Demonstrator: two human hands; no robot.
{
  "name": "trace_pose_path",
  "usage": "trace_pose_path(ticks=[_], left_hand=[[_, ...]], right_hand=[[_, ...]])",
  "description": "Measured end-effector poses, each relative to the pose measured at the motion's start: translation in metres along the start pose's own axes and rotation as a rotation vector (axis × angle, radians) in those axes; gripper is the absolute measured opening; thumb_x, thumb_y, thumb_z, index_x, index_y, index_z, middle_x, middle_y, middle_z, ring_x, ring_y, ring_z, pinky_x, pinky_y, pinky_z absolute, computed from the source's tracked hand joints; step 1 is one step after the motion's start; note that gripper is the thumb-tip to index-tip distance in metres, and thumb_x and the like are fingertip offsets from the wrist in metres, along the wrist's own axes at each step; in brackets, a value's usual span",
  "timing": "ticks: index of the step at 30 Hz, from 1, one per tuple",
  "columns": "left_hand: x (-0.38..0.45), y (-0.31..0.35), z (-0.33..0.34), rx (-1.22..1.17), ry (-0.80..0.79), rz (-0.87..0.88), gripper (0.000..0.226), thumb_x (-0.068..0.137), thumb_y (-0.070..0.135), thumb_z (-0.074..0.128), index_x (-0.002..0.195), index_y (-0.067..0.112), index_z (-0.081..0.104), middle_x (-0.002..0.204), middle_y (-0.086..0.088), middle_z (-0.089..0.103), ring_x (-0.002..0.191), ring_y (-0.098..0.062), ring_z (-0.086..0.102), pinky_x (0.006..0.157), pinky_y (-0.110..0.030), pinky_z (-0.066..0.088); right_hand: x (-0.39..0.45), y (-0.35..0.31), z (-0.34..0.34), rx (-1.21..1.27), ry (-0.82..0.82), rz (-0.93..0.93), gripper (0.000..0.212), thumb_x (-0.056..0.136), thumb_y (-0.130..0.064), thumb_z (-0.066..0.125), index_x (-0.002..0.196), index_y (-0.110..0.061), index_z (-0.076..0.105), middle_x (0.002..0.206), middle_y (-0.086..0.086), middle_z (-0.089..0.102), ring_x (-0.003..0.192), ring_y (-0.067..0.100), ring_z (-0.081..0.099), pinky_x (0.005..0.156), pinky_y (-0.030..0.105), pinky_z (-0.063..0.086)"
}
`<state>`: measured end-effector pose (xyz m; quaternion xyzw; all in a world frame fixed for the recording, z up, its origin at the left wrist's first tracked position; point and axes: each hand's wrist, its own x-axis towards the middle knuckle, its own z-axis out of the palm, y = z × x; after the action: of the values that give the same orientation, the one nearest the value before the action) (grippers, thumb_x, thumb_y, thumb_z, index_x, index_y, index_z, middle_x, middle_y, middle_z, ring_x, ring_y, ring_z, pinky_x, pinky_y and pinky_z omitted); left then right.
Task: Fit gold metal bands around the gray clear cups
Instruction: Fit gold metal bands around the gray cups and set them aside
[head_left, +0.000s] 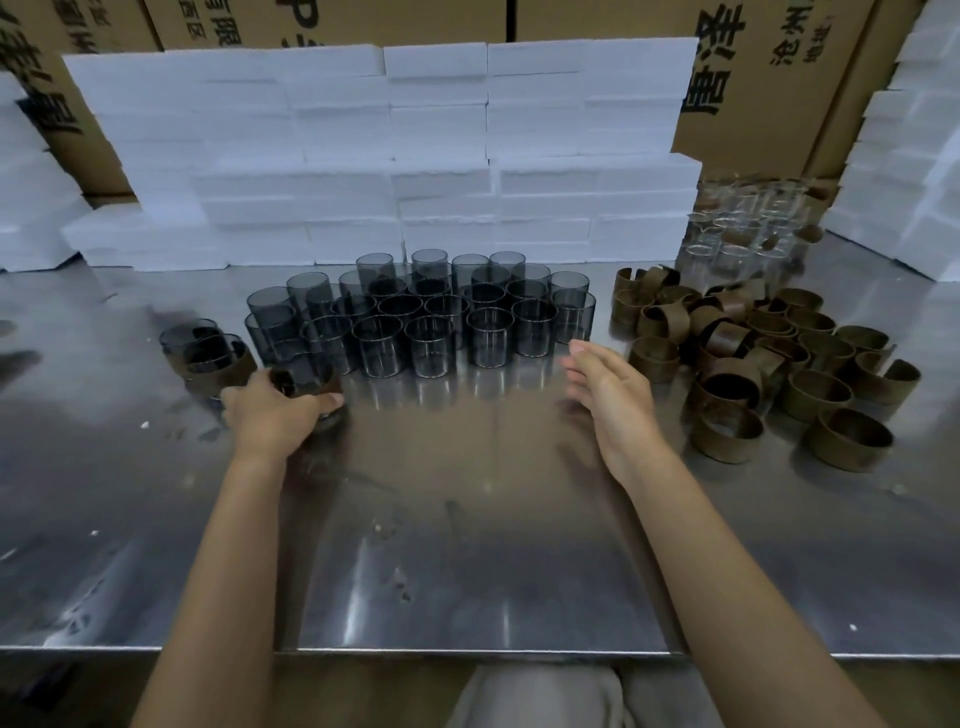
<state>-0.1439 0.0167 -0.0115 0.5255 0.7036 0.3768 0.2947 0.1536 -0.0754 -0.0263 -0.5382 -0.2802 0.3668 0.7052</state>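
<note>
Left hand (272, 413) curled its grip around a gray clear cup wearing a gold metal band (306, 382) near the steel table's (467, 545) left side, right hand (610, 395) open, empty, between clustered unbanded gray cups (431, 317) and piled loose gold bands (753, 358) toward the right edge

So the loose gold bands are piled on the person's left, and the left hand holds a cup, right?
Not quite. The head view shows the loose gold bands piled on the person's right; the left hand does hold a cup.
</note>
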Motion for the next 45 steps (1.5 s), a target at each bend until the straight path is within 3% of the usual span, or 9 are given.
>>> trace_pose_path(ticks=[5,14,17,23,28,32,37,40,45], left_hand=[[0.017,-0.007,0.0,-0.067,0.172,0.012,0.08,0.085,0.018,0.083,0.148,0.008,0.034,0.15,-0.021,0.04,0.133,-0.039,0.048,0.113,-0.049,0.041],[0.013,-0.002,0.006,-0.064,0.406,0.04,0.072,0.084,0.01,0.082,0.139,0.005,0.035,0.149,-0.023,0.033,0.13,-0.042,0.046,0.109,-0.049,0.042],[-0.001,0.011,0.018,0.027,0.479,0.221,0.065,0.082,0.012,0.083,0.131,0.001,0.043,0.141,-0.025,0.037,0.126,-0.042,0.044,0.105,-0.042,0.037],[-0.034,0.043,0.07,0.107,0.001,0.706,0.04,0.094,0.026,0.071,0.13,0.019,0.055,0.121,-0.002,0.04,0.118,-0.018,0.044,0.106,-0.035,0.04],[-0.036,0.047,0.095,0.21,-0.011,0.648,0.038,0.098,0.03,0.067,0.13,0.012,0.058,0.113,-0.001,0.034,0.106,-0.018,0.04,0.087,-0.033,0.043],[-0.04,0.052,0.094,0.163,0.02,0.604,0.019,0.099,0.024,0.066,0.111,0.01,0.061,0.11,-0.006,0.036,0.101,-0.025,0.047,0.092,-0.043,0.05],[-0.061,0.072,0.086,-0.039,0.009,0.707,0.011,0.099,0.023,0.066,0.101,0.015,0.059,0.111,-0.005,0.039,0.104,-0.025,0.05,0.095,-0.031,0.047],[-0.076,0.104,0.082,-0.219,-0.157,0.761,0.011,0.098,0.023,0.066,0.098,0.022,0.055,0.113,-0.002,0.05,0.103,-0.017,0.055,0.086,-0.014,0.043],[-0.08,0.134,0.091,-0.336,-0.656,0.7,0.007,0.097,0.018,0.068,0.099,0.017,0.061,0.106,-0.002,0.067,0.092,-0.007,0.065,0.083,-0.017,0.052]], right_hand=[[0.002,0.001,0.001,0.013,0.005,0.001,0.009,0.1,-0.016,0.064,0.097,-0.02,0.071,0.094,0.002,0.069,0.077,0.009,0.059,0.06,0.013,0.051],[0.004,0.003,0.0,0.023,0.002,0.014,0.008,0.099,-0.016,0.064,0.096,-0.019,0.07,0.091,0.0,0.069,0.075,0.008,0.06,0.065,0.016,0.052],[0.005,0.003,-0.001,-0.004,0.007,0.015,0.008,0.099,-0.018,0.064,0.096,-0.02,0.071,0.093,0.0,0.07,0.082,0.01,0.061,0.074,0.019,0.052],[0.004,0.002,0.0,-0.001,0.006,0.019,0.008,0.1,-0.019,0.064,0.097,-0.02,0.071,0.098,0.002,0.071,0.088,0.012,0.063,0.082,0.023,0.053],[0.003,0.002,-0.001,0.024,-0.004,0.033,0.009,0.101,-0.018,0.063,0.097,-0.019,0.07,0.098,0.002,0.07,0.086,0.012,0.062,0.08,0.023,0.052],[0.005,0.001,-0.001,0.012,-0.004,0.05,0.009,0.101,-0.018,0.063,0.096,-0.019,0.071,0.095,0.001,0.07,0.084,0.011,0.062,0.079,0.023,0.052],[0.005,-0.004,-0.002,0.036,-0.022,0.091,0.013,0.101,-0.027,0.063,0.103,-0.016,0.07,0.109,0.007,0.071,0.1,0.017,0.065,0.089,0.027,0.054],[0.002,-0.013,-0.002,0.235,-0.138,0.208,0.038,0.102,-0.042,0.056,0.123,-0.011,0.064,0.126,0.014,0.068,0.109,0.022,0.067,0.087,0.028,0.057],[-0.004,-0.02,-0.01,0.604,-0.39,0.378,0.069,0.097,-0.065,0.049,0.133,-0.007,0.057,0.126,0.025,0.068,0.107,0.033,0.072,0.082,0.037,0.06]])
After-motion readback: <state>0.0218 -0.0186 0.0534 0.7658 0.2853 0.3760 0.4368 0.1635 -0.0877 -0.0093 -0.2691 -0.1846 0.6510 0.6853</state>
